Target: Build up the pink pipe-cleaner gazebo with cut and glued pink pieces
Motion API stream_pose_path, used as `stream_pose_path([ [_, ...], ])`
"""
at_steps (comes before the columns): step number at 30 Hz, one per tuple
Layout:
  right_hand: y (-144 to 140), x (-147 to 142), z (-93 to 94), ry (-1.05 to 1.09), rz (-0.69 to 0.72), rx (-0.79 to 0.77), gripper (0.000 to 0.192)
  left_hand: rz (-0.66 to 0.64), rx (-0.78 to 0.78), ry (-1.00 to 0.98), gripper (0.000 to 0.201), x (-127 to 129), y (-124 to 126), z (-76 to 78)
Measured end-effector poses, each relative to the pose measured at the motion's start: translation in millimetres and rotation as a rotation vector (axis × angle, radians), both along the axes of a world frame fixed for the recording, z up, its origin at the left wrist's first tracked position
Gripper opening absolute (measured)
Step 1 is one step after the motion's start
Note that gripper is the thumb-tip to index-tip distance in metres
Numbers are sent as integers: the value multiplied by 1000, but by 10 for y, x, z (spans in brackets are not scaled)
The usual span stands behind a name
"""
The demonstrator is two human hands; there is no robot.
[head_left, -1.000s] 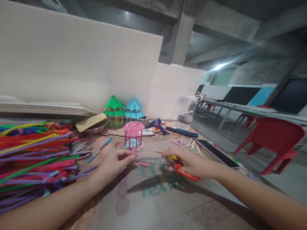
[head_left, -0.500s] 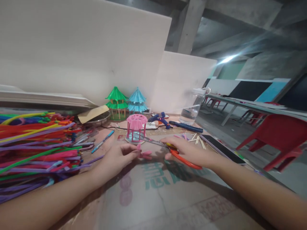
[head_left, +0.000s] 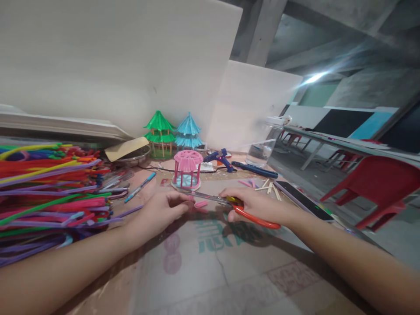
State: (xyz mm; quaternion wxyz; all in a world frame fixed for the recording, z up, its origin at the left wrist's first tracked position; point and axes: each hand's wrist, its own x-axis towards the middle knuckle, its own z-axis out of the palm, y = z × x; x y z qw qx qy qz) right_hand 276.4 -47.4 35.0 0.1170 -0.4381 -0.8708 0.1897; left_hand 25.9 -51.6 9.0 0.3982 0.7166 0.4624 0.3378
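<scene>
My right hand (head_left: 254, 204) grips orange-handled scissors (head_left: 252, 217), whose blades point left towards my left hand. My left hand (head_left: 160, 211) pinches a short pink straw piece (head_left: 190, 199) at its fingertips, right by the blade tips. Another pink piece (head_left: 201, 204) lies on the table just under the blades. A small pink pavilion model (head_left: 187, 169) stands behind the hands.
A heap of colourful pipe cleaners (head_left: 49, 192) fills the left side. Green (head_left: 159, 133) and blue (head_left: 188, 131) pavilion models, a blue glue gun (head_left: 220, 158), a clear jar (head_left: 264, 144), wooden sticks (head_left: 267, 187) and a phone (head_left: 300, 200) lie further back and right. Red chair (head_left: 377, 188) beside the table.
The view tilted down slightly. The scissors' blades swung left to the pink piece in my left hand; a cut pink bit now lies beneath them.
</scene>
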Motion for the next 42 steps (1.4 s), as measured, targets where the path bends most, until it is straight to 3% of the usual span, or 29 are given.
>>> stream_pose_path([
  [10,16,30,-7,11,30,-50,38,-1,45,25,22,-6,-5,9],
  [24,1,33,50,-63,54,-116,35,-4,-12,2,28,-8,-3,-28],
  [42,34,27,-24,52,45,-142,26,14,-17,-2,22,23,-65,88],
])
